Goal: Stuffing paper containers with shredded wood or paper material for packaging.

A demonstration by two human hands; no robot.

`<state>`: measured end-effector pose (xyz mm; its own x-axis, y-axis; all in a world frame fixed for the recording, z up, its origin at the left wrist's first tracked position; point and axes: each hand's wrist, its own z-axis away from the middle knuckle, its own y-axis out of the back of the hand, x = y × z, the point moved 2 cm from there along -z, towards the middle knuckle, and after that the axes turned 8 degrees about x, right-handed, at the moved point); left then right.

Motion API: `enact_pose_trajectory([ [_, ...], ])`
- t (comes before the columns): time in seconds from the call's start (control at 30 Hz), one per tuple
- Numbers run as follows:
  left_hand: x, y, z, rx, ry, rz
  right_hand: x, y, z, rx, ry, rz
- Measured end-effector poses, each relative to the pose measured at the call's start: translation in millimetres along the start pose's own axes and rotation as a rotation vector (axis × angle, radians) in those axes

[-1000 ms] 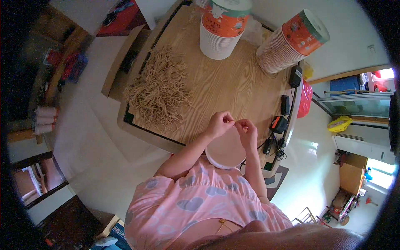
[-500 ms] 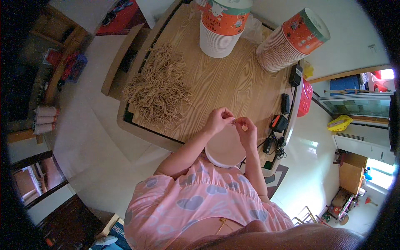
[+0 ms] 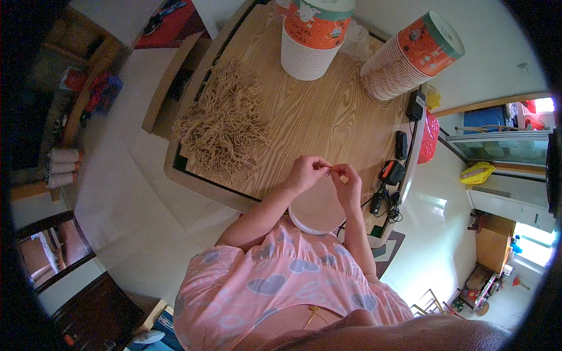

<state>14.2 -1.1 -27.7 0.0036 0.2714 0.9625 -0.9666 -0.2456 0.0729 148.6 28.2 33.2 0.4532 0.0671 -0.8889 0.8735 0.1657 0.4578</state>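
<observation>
A white paper bucket [image 3: 316, 212] stands close against me at the table's near edge, its pale inside facing up. Above its far rim my left hand [image 3: 307, 174] and my right hand [image 3: 349, 183] meet, fingertips pinched together. Something tiny sits between them, too small to name. Left of my hands lies a loose heap of tan twine [image 3: 225, 126], its strands tangled.
On the wooden table [image 3: 322, 123] stand a stack of nested paper buckets [image 3: 309, 55] and a tilted second stack [image 3: 404, 58], both orange and green on top. Black adapters [image 3: 391, 172] and cables [image 3: 391, 203] line the right edge. Beyond it is a red plastic item [image 3: 429, 137].
Both hands stay over the bucket's rim. The left hand's fingers have dropped slightly and shifted a little; the bucket and twine look the same.
</observation>
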Motion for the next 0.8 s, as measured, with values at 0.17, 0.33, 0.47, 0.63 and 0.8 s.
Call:
enact_pose_trajectory([
  [0.17,16,0,5,0.063,-0.068,0.016,4,1,1,0.0,-0.036,-0.052],
  [0.33,20,3,7,0.08,-0.067,-0.009,0,2,3,0.007,-0.046,-0.037],
  [0.47,20,4,8,0.094,-0.069,-0.005,0,3,4,0.007,-0.021,-0.012],
  [0.63,18,3,7,0.084,-0.076,0.031,7,0,3,0.028,-0.082,-0.11],
  [0.8,22,5,8,0.098,-0.094,-0.042,10,2,2,0.058,0.005,-0.023],
])
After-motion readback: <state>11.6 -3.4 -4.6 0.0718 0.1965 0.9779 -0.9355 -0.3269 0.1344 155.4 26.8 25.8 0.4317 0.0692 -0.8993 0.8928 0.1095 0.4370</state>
